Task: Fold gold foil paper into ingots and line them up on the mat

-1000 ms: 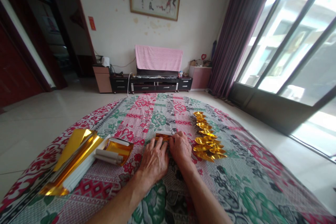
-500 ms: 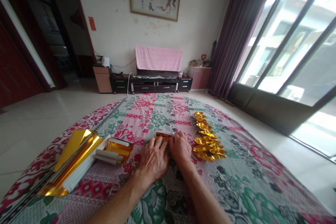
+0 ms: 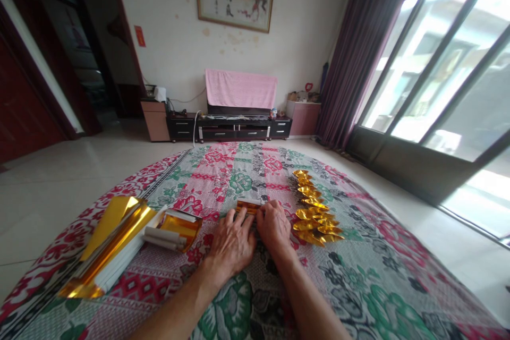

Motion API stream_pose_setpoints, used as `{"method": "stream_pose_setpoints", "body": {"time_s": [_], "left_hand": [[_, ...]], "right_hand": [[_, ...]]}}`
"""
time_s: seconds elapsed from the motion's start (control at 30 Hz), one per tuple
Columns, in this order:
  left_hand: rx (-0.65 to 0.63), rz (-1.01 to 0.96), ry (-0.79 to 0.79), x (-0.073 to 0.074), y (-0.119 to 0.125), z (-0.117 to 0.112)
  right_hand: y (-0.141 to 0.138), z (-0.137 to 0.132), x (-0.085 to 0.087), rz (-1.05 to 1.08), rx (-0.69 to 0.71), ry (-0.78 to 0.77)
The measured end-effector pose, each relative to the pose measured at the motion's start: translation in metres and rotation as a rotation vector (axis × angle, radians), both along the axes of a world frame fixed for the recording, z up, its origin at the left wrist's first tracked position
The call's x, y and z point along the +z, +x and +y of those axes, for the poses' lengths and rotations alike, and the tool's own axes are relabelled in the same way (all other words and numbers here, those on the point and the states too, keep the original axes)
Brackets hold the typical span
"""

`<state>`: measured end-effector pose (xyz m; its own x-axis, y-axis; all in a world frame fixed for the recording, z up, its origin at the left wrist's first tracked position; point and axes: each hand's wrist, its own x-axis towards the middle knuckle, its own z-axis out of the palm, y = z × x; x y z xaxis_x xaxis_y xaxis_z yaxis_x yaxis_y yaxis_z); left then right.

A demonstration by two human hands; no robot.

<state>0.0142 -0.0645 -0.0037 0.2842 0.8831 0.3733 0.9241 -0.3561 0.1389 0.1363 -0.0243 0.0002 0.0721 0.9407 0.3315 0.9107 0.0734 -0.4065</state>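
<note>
small gold foil piece [image 3: 247,205] lies flat on the floral cloth [image 3: 358,276], mid-frame, touching both hands. i see the left hand [image 3: 233,241] laid flat, fingers [image 3: 240,221] slightly spread, tips on the foil. right hand [image 3: 274,226] has its fingers bunched over the foil's right end; can't tell if they pinch. folded gold ingots [image 3: 314,212] sit just right, gold sheet stack [image 3: 115,234] well left.

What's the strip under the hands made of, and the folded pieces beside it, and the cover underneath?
Strip under the left hand and right hand: likely thin foil-faced paper, mirror-gold, glinting orange. Folded pieces: seemingly the same gold foil paper, holding sharp creases. Cover: looks like cloth, matte, printed with flowers.
</note>
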Motion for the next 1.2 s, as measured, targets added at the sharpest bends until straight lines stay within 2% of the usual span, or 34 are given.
{"method": "stream_pose_setpoints", "body": {"time_s": [0.3,0.43,0.57,0.63,0.7,0.83,0.93,1.07,1.2], "left_hand": [[-0.002,-0.055,-0.017,0.001,-0.003,0.001],[-0.007,-0.145,0.037,-0.006,-0.007,0.007],[0.097,-0.273,0.164,-0.019,-0.006,0.018],[0.15,-0.278,0.202,-0.02,-0.005,0.022],[0.204,-0.247,0.199,-0.016,-0.003,0.026],[0.281,-0.14,0.101,0.003,0.001,0.034],[0.322,-0.134,0.044,0.011,0.003,0.04],[0.317,-0.198,0.097,0.007,0.002,0.046],[0.251,-0.378,0.126,0.0,-0.001,0.05]], "right_hand": [[0.0,0.0,-0.001,-0.012,0.002,0.011],[0.0,-0.001,0.001,-0.02,0.009,0.007],[0.0,-0.001,0.001,-0.015,0.014,-0.004],[0.0,-0.001,0.001,-0.01,0.012,-0.005],[0.0,-0.001,0.0,-0.007,0.012,0.008],[0.0,0.0,-0.001,-0.007,0.008,0.026],[0.0,0.0,-0.002,-0.001,0.008,0.02],[0.001,0.001,-0.005,0.008,0.007,0.038],[0.0,0.0,-0.005,0.032,-0.002,0.04]]}}
